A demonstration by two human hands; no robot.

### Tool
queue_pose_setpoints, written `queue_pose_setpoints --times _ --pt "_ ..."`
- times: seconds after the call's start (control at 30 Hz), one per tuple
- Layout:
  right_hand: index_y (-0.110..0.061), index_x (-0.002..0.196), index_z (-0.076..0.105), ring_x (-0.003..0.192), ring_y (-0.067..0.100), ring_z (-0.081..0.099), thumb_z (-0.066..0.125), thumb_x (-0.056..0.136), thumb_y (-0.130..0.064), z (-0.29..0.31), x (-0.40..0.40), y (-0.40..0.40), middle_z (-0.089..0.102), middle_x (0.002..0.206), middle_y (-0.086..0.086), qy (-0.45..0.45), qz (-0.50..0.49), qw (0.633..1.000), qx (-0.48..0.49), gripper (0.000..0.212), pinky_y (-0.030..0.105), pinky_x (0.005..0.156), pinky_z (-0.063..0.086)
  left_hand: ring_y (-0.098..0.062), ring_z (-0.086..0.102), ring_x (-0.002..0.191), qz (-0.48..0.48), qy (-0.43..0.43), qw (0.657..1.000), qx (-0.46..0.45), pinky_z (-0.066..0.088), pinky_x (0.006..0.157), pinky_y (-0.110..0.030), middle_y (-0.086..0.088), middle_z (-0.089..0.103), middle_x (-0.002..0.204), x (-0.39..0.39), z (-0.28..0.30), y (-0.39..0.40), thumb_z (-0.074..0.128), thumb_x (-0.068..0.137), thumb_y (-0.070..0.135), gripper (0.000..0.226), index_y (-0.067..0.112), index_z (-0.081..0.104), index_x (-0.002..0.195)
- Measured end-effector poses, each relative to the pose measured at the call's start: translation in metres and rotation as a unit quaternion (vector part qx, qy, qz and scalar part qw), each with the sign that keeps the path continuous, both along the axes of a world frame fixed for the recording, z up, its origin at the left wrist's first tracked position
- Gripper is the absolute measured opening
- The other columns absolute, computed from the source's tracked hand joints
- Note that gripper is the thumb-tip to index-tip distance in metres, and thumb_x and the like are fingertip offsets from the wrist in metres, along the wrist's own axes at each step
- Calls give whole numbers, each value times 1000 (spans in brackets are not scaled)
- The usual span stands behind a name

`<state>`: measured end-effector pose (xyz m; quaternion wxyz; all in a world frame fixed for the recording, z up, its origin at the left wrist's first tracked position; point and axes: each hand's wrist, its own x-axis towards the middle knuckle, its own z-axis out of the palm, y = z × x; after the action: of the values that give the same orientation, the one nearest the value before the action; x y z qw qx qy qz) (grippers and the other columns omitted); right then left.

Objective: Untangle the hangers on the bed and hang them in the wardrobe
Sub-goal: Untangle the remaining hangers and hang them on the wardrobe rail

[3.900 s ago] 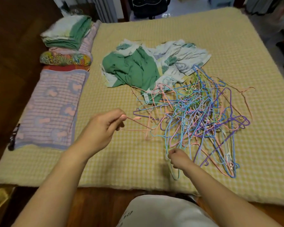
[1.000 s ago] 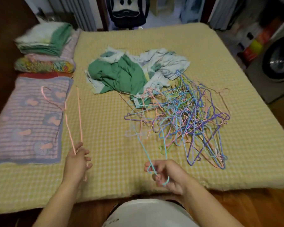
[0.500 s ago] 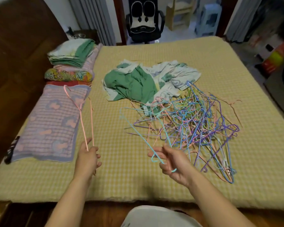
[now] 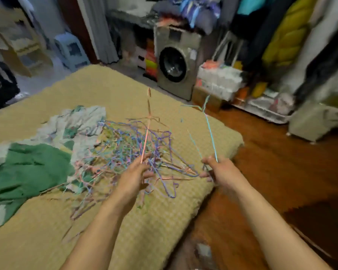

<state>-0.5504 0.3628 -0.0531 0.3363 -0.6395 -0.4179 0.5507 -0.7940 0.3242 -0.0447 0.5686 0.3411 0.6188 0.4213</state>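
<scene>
The frame is blurred by head motion. A tangled pile of thin wire hangers [image 4: 129,151] in blue, pink and purple lies on the yellow checked bed [image 4: 47,230]. My left hand [image 4: 134,175] holds a pink hanger [image 4: 147,131] upright over the pile. My right hand [image 4: 220,171], past the bed's right corner, pinches a light blue hanger [image 4: 210,131] that points up and away. Hanging clothes [image 4: 285,41] show at the upper right, where the wardrobe is.
A green and white cloth [image 4: 37,162] lies crumpled on the bed to the left of the pile. A washing machine [image 4: 176,63] stands beyond the bed. Boxes and trays [image 4: 261,106] line the wooden floor [image 4: 281,172] to the right.
My view has swung to the right toward the wardrobe side. Both hands have lifted their hangers off the bed; the blue one has come free of the pile.
</scene>
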Motion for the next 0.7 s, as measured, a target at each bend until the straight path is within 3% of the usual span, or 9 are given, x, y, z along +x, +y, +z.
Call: queue_pose_setpoints --times 0.1,0.2,0.37,0.43,0.57,0.63,0.7 --pt "-15 95 62 61 17 70 41 106 -19 -12 69 -63 60 92 12 54 -124 990 -26 24 20 47 50 -13 59 78 -145 -55 987 -39 37 65 -28 5 61 86 62 -4 13 46 101 20 29 33 66 117" --pt "-11 103 63 66 20 71 39 106 -18 -14 131 -139 59 90 14 100 -253 961 -55 25 20 46 51 -17 58 75 -268 -83 956 -86 39 63 -26 -8 59 92 131 -4 7 51 100 34 26 25 65 120" --pt "-17 111 63 61 16 62 35 107 -31 -3 217 -262 67 91 13 29 -433 900 -53 32 22 46 40 -15 57 65 -469 -26 879 -77 41 59 -26 -9 61 80 256 12 -18 39 103 48 34 29 66 113" --pt "-18 110 65 60 11 56 33 107 -36 3 242 -302 67 88 9 -8 -481 875 -51 36 21 47 35 -18 60 73 -532 -3 844 -65 44 65 -29 -11 62 88 304 25 -34 37 104 50 36 33 67 114" --pt "-20 98 71 79 12 53 38 106 -36 37 294 -365 61 104 3 -27 -576 817 -18 38 25 58 40 -22 61 94 -625 18 780 -36 49 82 -35 -9 66 106 410 65 -69 38 104 41 36 34 74 107" --pt "-19 96 71 85 17 57 43 105 -35 68 337 -410 56 110 3 -15 -627 778 44 33 25 52 42 -26 62 103 -663 -14 747 -35 53 90 -40 -13 65 120 486 102 -104 41 103 38 36 31 76 105" --pt "-19 96 69 92 20 62 45 104 -32 88 360 -416 53 120 4 -5 -643 763 62 28 24 47 43 -28 62 104 -678 -21 734 -27 51 95 -44 -18 62 127 518 122 -116 42 103 39 36 30 77 104"
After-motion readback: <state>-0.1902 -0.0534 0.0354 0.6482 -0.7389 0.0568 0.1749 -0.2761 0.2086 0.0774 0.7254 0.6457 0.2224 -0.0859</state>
